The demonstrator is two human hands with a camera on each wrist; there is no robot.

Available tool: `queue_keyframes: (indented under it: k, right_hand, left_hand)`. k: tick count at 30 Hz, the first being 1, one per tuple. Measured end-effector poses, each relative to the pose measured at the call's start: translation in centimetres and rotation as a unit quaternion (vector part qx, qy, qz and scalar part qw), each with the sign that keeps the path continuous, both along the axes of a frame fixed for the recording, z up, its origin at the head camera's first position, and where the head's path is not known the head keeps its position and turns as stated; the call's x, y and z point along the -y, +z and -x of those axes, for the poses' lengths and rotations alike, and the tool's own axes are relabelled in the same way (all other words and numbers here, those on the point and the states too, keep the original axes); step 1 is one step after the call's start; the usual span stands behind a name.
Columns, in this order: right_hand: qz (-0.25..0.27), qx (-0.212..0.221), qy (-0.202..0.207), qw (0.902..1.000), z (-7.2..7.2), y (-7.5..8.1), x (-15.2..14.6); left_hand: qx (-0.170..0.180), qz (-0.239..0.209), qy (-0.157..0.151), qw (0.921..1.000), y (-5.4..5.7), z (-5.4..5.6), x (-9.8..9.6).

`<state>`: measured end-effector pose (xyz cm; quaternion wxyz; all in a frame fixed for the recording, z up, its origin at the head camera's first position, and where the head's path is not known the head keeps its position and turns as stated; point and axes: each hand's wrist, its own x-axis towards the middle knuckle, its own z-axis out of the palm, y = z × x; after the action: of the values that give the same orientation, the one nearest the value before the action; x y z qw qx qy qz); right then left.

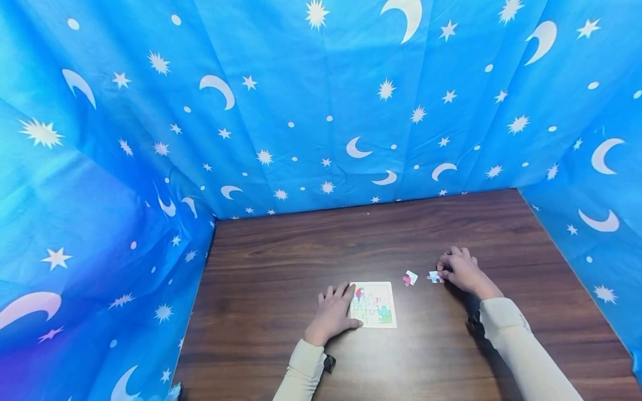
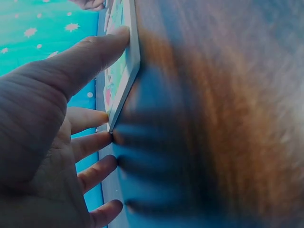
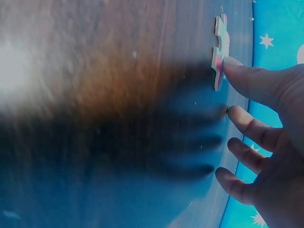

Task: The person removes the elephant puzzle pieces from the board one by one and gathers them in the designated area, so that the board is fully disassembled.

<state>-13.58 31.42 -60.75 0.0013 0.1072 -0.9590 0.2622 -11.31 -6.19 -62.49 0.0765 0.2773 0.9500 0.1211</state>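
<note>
A small square jigsaw puzzle (image 1: 372,324) lies on the table in a pale frame, its joined pieces partly washed out by glare. My left hand (image 1: 331,312) rests at its left side with fingers spread. The left thumb (image 2: 102,52) lies over the near corner, and the index fingertip is at the far corner. To the right, my right hand (image 1: 461,271) leans over a loose puzzle piece (image 1: 434,277). Its thumb (image 3: 251,80) touches that piece, which lies flat; the other visible fingers are spread at the tabletop. Another loose puzzle piece (image 1: 410,278) lies between the puzzle and this hand.
The dark wood-grain table (image 1: 281,250) spreads around both hands. A blue curtain (image 1: 301,100) with white moons and stars rises along its back and both sides. Each wrist wears a black strap; the left one's dark block (image 1: 329,363) shows beside the sleeve.
</note>
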Motion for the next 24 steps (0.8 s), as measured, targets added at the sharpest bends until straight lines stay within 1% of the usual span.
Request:
queue_keyframes:
  k: [6,11,15,19,22,24]
  right_hand:
    - [0.010,-0.012,-0.020,0.9997,0.3,0.3,1.4]
    - [0.030,-0.044,-0.014,0.9985,0.8,0.7,4.8]
    - [0.047,-0.056,0.006,0.9973,0.6,0.7,8.8]
    - [0.055,-0.055,0.040,0.9962,0.2,0.5,12.8]
    - [0.047,-0.051,0.062,0.9956,0.0,0.2,15.0]
    - [0.031,-0.052,0.071,0.9956,-0.1,0.0,16.0]
  left_hand:
    - [0.001,-0.013,0.013,0.9998,-0.3,-0.3,0.0]
    - [-0.003,-0.014,0.015,0.9998,-0.6,-0.6,0.0]
    - [-0.007,-0.019,0.018,0.9996,-0.6,-0.7,0.0]
    - [-0.005,-0.015,0.022,0.9996,-0.8,-0.7,0.1]
    - [-0.003,-0.013,0.026,0.9996,-0.8,-0.7,0.1]
    - [-0.001,-0.017,0.026,0.9995,-0.8,-0.7,0.1]
